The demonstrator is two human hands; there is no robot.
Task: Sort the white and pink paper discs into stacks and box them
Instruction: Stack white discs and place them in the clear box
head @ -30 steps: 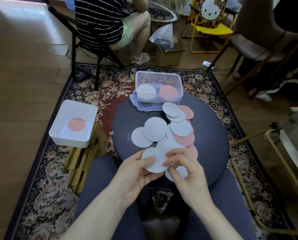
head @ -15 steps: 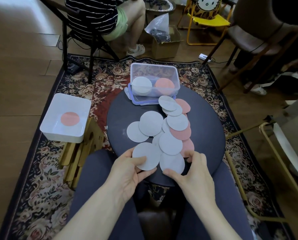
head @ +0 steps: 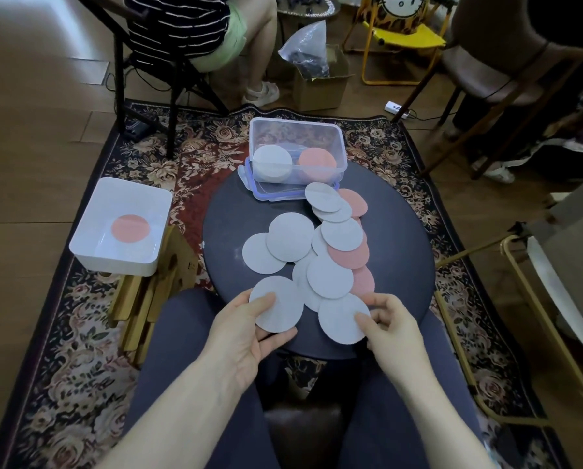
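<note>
Sorting is judged to be partly done: a white stack and a pink stack of paper discs already sit side by side inside the clear plastic box at upper centre of the frame, while a loose overlapping spread of white and pink discs lies across the round dark table below it. At lower centre, a white paper disc is gripped at its near left edge by the left hand, thumb on top and fingers beneath. Just to its right, a second white paper disc is pinched at its right edge by the curled fingers of the right hand; this disc is overlapped at its upper edge by others in the spread. The step in hand appears to be gathering whites into one pile. It would be done well if the second disc were slid out low and flat, so that the discs resting on it are not dragged off the table edge, then laid squarely onto the first with rims aligned. Thin paper is likely to cling, so one sheet at a time should be confirmed. At left of frame, a single pink disc lies in a white rectangular tray, apart from the table.
</note>
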